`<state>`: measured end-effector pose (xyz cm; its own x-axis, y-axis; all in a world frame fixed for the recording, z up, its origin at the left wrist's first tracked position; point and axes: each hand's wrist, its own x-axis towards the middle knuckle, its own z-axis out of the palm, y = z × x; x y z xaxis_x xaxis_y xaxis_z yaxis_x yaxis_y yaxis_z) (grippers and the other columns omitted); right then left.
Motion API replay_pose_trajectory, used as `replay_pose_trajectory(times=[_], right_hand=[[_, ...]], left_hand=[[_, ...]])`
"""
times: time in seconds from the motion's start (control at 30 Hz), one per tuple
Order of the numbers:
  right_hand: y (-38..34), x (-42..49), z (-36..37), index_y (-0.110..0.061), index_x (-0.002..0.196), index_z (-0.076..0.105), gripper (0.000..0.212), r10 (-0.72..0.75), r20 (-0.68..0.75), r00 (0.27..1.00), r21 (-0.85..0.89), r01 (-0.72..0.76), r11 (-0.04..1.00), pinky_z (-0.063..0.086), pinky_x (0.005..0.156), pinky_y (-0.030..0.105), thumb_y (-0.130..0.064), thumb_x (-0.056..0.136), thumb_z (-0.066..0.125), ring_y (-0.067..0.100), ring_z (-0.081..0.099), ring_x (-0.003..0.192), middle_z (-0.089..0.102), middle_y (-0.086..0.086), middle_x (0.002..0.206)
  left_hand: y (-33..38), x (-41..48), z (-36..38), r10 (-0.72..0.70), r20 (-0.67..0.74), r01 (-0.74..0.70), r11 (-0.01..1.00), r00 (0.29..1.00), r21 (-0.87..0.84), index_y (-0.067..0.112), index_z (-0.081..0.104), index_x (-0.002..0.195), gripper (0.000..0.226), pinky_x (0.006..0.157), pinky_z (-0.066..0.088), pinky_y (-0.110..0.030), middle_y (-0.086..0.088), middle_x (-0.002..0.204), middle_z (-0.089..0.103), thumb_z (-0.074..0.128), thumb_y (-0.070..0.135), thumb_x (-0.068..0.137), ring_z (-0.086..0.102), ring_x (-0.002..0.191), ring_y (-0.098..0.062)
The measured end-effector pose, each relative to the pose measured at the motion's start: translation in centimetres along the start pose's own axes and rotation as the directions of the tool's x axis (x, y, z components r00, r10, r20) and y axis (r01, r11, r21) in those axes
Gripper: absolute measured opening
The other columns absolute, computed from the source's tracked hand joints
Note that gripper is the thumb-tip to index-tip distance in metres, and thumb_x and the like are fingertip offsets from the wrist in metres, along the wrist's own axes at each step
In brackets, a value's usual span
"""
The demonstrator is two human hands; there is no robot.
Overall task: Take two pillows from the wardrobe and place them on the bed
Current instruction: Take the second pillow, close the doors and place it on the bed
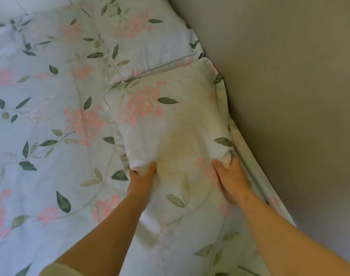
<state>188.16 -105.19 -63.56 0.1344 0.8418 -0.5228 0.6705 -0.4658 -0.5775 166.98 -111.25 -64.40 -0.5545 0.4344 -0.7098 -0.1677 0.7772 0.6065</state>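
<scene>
On the bed [50,120], our left hand [142,176] and right hand [232,176] grip the second pillow [170,120]; next we let go.

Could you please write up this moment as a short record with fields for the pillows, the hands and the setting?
near pillow: on the bed, beside the wall, floral cover
far pillow: lying flat on the bed beyond it, same print
left hand: gripping the near pillow's near-left corner
right hand: gripping its near-right corner
bed: matching floral cover
wall: plain, along the bed's right edge
</scene>
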Motion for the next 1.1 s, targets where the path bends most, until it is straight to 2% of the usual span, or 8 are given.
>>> replay_pose_trajectory(times=[0.1,0.2,0.33,0.43,0.53,0.6,0.7,1.1], right_hand=[[-2.2,0.4,-1.4,-0.021,0.126,0.045,0.047,-0.196,-0.078,0.977,0.028,0.199,0.980,0.041,0.092,0.039,-0.045,0.086,0.052,0.032,0.054,0.110,0.059,0.010,0.124],[-4.2,0.9,-3.7,-0.023,0.115,0.050,0.040,-0.300,-0.206,0.931,-0.088,0.288,0.954,0.032,0.080,0.034,-0.048,0.085,0.052,0.030,0.055,0.105,0.063,0.006,0.114],[-3.2,1.4,-5.6,-0.024,0.131,0.037,0.057,-0.163,-0.185,0.969,-0.360,0.087,0.929,0.030,0.093,0.047,-0.055,0.085,0.046,0.035,0.045,0.115,0.052,0.013,0.125],[-0.6,0.4,-4.8,-0.029,0.144,0.014,0.070,-0.018,-0.152,0.988,-0.503,-0.062,0.862,0.023,0.103,0.053,-0.055,0.086,0.043,0.037,0.025,0.131,0.025,0.016,0.148],[1.6,-0.6,-3.2,-0.032,0.145,0.004,0.066,0.003,-0.116,0.993,-0.494,-0.061,0.867,0.021,0.104,0.058,-0.056,0.089,0.031,0.036,0.015,0.136,0.008,0.011,0.154],[2.4,-1.1,-2.2,-0.033,0.145,0.000,0.061,0.022,-0.089,0.996,-0.488,-0.062,0.871,0.019,0.104,0.059,-0.053,0.092,0.023,0.035,0.010,0.138,0.004,0.008,0.156],[2.6,-1.9,-1.0,-0.031,0.145,-0.002,0.057,0.031,-0.073,0.997,-0.451,-0.061,0.891,0.013,0.108,0.059,-0.046,0.095,0.019,0.032,0.002,0.142,0.000,0.006,0.157],[0.3,-10.9,-0.9,-0.031,0.145,0.001,0.060,-0.017,-0.035,0.999,-0.313,0.005,0.950,0.012,0.111,0.053,-0.043,0.095,0.030,0.027,0.010,0.141,0.009,0.003,0.157]], left_hand=[[1.1,-0.3,0.3,0.047,-0.028,-0.048,0.998,0.999,-0.051,0.018,0.021,0.142,0.085,0.104,0.036,-0.052,-0.015,0.140,0.041,0.058,0.056,0.076,0.043,0.122,-0.038],[1.8,-1.3,0.7,0.117,-0.059,-0.123,0.986,0.991,-0.114,0.022,0.028,0.139,0.083,0.101,0.039,-0.053,-0.010,0.136,0.047,0.057,0.061,0.072,0.046,0.119,-0.036],[1.5,-2.5,2.1,0.148,-0.031,-0.144,0.983,0.988,0.114,0.023,0.022,0.140,0.081,0.097,0.039,-0.045,-0.014,0.135,0.046,0.052,0.062,0.075,0.046,0.120,-0.038],[-0.1,-3.1,3.4,0.037,0.012,-0.039,0.893,0.999,0.448,0.021,-0.002,0.145,0.092,0.111,0.023,-0.052,-0.018,0.150,0.020,0.047,0.063,0.079,0.026,0.134,-0.041],[-1.7,-4.1,3.5,0.263,-0.056,-0.171,0.759,0.963,0.629,0.025,-0.008,0.144,0.090,0.112,0.017,-0.050,-0.007,0.156,0.001,0.040,0.065,0.080,0.011,0.141,-0.033],[-2.7,-4.4,3.5,0.462,0.047,-0.350,0.597,0.886,0.722,0.033,-0.010,0.143,0.077,0.112,0.015,-0.050,-0.004,0.157,-0.004,0.032,0.062,0.085,0.003,0.143,-0.028],[-3.1,-4.6,3.6,0.426,0.220,-0.443,0.543,0.877,0.714,0.043,-0.002,0.141,0.060,0.113,0.011,-0.051,0.000,0.157,-0.007,0.026,0.057,0.089,-0.002,0.144,-0.025],[-2.7,-9.0,-0.2,0.450,0.367,-0.550,0.396,0.814,0.735,0.037,0.003,0.143,0.064,0.114,0.018,-0.051,-0.002,0.157,-0.002,0.030,0.058,0.089,0.003,0.144,-0.026]])
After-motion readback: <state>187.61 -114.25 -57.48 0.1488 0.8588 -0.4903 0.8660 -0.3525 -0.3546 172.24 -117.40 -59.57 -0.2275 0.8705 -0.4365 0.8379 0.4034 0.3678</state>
